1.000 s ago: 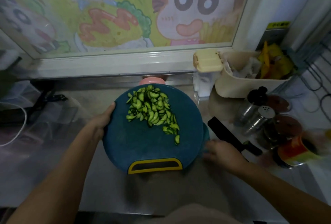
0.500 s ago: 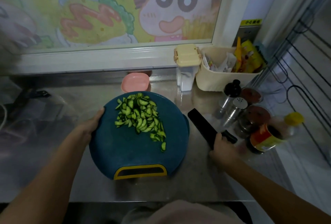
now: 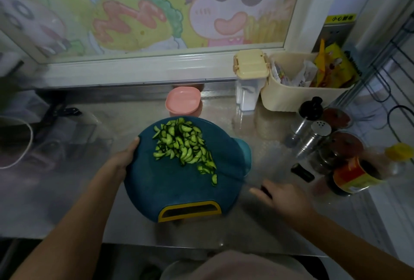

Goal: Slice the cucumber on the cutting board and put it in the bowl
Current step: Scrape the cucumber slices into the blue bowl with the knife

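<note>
Slicing looks done; nothing moved to the bowl yet.
Cucumber slices (image 3: pixel 183 145) lie heaped on the cutting board (image 3: pixel 177 188), with none seen in the pink bowl (image 3: pixel 183 100) just beyond. The left hand (image 3: pixel 124 156) grips the board's rim. The right hand (image 3: pixel 285 198) is blurred, so I cannot tell its grip.

Matt teal plastic cutting board (image 3: pixel 170 181), reflective steel counter (image 3: pixel 257 219), glossy pink plastic bowl (image 3: pixel 182 100)
</note>
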The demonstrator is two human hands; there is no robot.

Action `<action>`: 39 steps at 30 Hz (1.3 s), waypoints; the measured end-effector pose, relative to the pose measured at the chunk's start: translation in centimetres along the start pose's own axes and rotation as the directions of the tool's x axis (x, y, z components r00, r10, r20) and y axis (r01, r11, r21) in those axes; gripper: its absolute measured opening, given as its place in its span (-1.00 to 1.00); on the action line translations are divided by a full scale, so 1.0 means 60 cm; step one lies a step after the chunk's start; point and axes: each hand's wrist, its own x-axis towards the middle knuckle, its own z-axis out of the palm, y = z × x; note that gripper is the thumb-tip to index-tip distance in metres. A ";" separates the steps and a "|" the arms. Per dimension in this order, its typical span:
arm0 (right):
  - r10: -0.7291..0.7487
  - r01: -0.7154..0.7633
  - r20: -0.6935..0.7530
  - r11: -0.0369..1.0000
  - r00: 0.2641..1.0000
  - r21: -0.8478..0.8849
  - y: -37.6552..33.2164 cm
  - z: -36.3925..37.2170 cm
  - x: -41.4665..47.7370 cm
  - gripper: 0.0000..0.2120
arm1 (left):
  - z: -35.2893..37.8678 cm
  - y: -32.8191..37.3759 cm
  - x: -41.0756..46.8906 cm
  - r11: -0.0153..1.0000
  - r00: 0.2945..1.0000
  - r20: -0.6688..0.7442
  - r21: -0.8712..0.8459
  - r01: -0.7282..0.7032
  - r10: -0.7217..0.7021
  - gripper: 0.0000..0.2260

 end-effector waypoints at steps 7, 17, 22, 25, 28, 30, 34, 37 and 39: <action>-0.091 0.089 -0.035 0.995 0.995 -0.037 -0.009 0.072 0.017 0.15 | -0.006 -0.008 -0.002 1.000 0.999 0.050 -0.014 0.011 -0.010 -0.56; -0.108 0.095 -0.058 0.976 0.993 -0.195 -0.004 0.074 0.035 -0.13 | -0.008 -0.030 -0.003 0.999 0.998 0.055 0.012 0.039 -0.039 -0.61; -0.067 0.057 -0.045 0.979 0.997 -0.197 0.004 0.076 0.033 -0.35 | -0.018 -0.037 0.000 0.999 0.997 0.061 -0.007 0.039 -0.038 -0.60; -0.012 0.010 -0.009 0.986 1.000 -0.164 0.016 0.074 0.037 -0.46 | -0.024 -0.041 0.004 0.999 0.997 0.060 -0.022 0.047 -0.046 -0.61; 0.029 -0.029 0.003 0.991 1.000 -0.132 0.028 0.071 0.036 -0.42 | -0.029 -0.045 0.006 0.997 0.995 0.073 -0.028 0.067 -0.065 -0.60; 0.042 -0.045 -0.019 0.985 0.999 -0.164 0.038 0.073 0.035 -0.46 | -0.030 -0.049 0.009 0.997 0.994 0.085 -0.034 0.076 -0.073 -0.58; 0.071 -0.077 -0.038 0.984 0.997 -0.159 0.049 0.066 0.036 -0.23 | -0.029 -0.054 0.012 0.995 0.992 0.091 -0.037 0.090 -0.086 -0.57; 0.094 -0.097 -0.030 0.985 0.995 -0.143 0.054 0.057 0.037 -0.47 | -0.027 -0.050 0.010 0.995 0.990 0.105 -0.019 0.096 -0.094 -0.56; 0.094 -0.097 -0.029 0.985 0.995 -0.140 0.055 0.052 0.038 -0.54 | -0.028 -0.048 0.009 0.995 0.990 0.100 -0.014 0.101 -0.099 -0.57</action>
